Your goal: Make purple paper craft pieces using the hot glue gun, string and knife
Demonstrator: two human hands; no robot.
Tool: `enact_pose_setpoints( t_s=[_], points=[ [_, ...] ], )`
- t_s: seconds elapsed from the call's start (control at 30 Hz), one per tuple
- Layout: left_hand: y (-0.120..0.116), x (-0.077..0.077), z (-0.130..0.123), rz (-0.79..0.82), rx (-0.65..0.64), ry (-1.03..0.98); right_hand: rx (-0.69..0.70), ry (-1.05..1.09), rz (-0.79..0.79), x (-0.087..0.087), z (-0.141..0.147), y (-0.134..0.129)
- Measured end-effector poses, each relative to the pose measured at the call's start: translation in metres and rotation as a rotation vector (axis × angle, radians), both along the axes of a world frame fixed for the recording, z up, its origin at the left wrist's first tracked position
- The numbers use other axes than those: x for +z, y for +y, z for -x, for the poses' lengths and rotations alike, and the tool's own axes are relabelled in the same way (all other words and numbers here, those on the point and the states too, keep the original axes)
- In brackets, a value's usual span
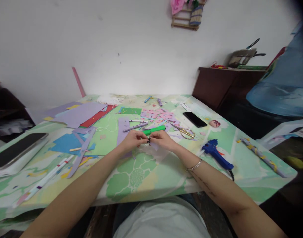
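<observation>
My left hand (132, 140) and my right hand (163, 139) meet over the middle of the table, fingertips pinched together. A small pale lilac paper piece (155, 145) hangs under the fingers of my right hand, which grips it. What the left fingertips pinch is hidden or too small to make out. Just beyond the hands lies a bright green tool (154, 129), its kind unclear. A purple pen (135, 127) and a white pen (138, 121) rest on a lilac paper sheet (122, 129) close by. Gold-handled scissors (187, 133) lie to the right of my right hand.
A blue glue gun (217, 154) with a cord lies near my right forearm. Further back are a black phone (195, 119) and pink paper scraps (157, 115). Coloured sheets (79, 113), markers (48, 178) and another phone (16, 150) cover the left side. A wrapped stick (261, 157) lies far right.
</observation>
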State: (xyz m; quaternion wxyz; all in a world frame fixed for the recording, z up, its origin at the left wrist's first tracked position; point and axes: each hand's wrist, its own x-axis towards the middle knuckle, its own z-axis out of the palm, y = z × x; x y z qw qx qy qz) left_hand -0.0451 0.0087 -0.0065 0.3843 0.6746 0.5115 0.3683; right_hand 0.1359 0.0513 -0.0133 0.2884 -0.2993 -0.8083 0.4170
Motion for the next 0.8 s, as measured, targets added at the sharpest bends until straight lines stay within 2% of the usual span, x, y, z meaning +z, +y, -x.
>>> enact_pose_setpoints(
  t_s=[0.17, 0.37, 0.63, 0.8],
  points=[
    [0.000, -0.002, -0.001, -0.099, 0.024, 0.136, 0.003, -0.038, -0.047, 0.003, -0.001, -0.002],
    [-0.003, -0.001, -0.004, -0.100, -0.014, 0.141, 0.038, -0.059, -0.104, 0.004, -0.002, -0.004],
    [-0.001, 0.003, -0.002, -0.021, 0.062, -0.042, -0.027, 0.019, -0.130, 0.005, -0.003, -0.003],
    [-0.002, 0.006, -0.003, 0.013, 0.120, -0.157, -0.053, 0.066, -0.350, 0.009, -0.002, -0.010]
  ],
)
